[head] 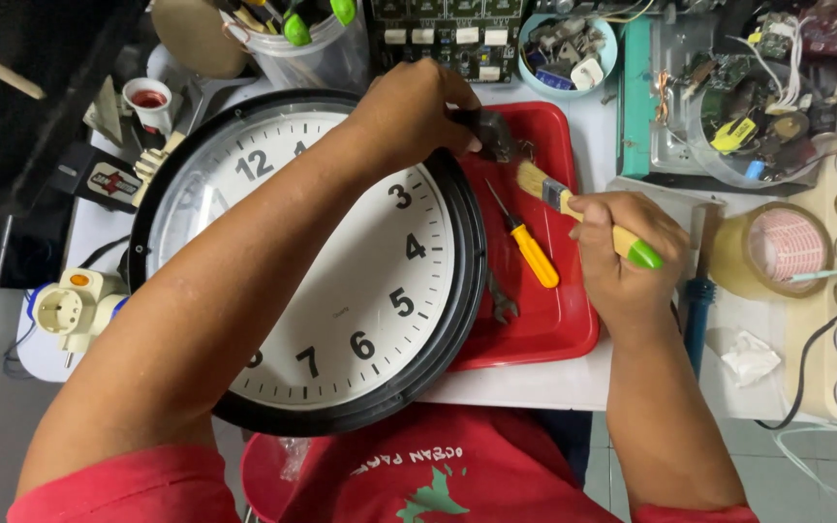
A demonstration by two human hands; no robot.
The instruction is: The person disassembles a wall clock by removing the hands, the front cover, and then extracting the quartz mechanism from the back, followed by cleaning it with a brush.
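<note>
Fingers of my right hand are curled shut around the wooden handle of a small paintbrush, its green end sticking out past my knuckles and its pale bristles aimed toward my other hand. My left hand is closed on a small dark part, gripped between thumb and fingertips just above the rim of the big wall clock; what the part is exactly I cannot tell, as my fingers hide most of it.

As I judge it, I am at the dusting step, brush tip nearly on the dark part. The next stroke calls for a light touch with the bristles and a steady left grip over the tray.

Under both hands lies a red tray, holding a yellow-handled screwdriver and a small spanner near the clock's edge. The clock rests face up on the white table, overlapping the tray's left side. Further right sits a roll of clear tape, and at the far side a blue bowl of small parts.
</note>
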